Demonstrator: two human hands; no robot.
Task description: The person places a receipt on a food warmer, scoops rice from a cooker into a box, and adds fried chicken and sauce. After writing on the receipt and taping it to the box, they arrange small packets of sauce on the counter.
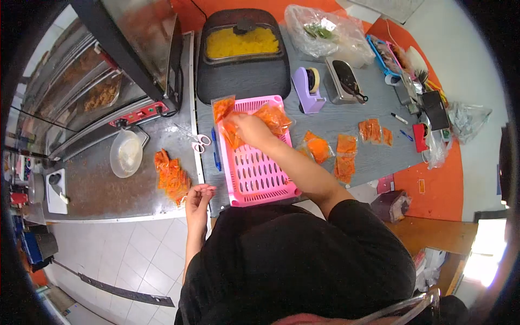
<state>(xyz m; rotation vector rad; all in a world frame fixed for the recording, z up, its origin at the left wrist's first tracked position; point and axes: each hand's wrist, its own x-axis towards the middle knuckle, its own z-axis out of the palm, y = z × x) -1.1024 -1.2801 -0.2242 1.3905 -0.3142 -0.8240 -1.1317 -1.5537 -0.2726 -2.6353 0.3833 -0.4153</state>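
My right hand (pixel 244 129) reaches over the far left part of a pink slotted basket (pixel 259 176), its fingers closed on an orange packet (pixel 223 109). More orange packets (pixel 273 118) lie at the basket's far end. My left hand (pixel 199 197) is near the counter's front edge, thumb and fingers pinched together; whether anything small is between them cannot be made out. Just beyond it lies a pile of orange packets (pixel 172 176). Right of the basket are a round orange packet (pixel 318 149), flat packets (pixel 345 158) and smaller packets (pixel 374 131).
Scissors (pixel 200 143) and a blue pen (pixel 216 149) lie left of the basket. A purple tape dispenser (pixel 309 92), a metal container (pixel 344 81) and a tray of yellow food (pixel 242 43) stand behind. A plastic bowl (pixel 127 153) sits near the warmer (pixel 138 116).
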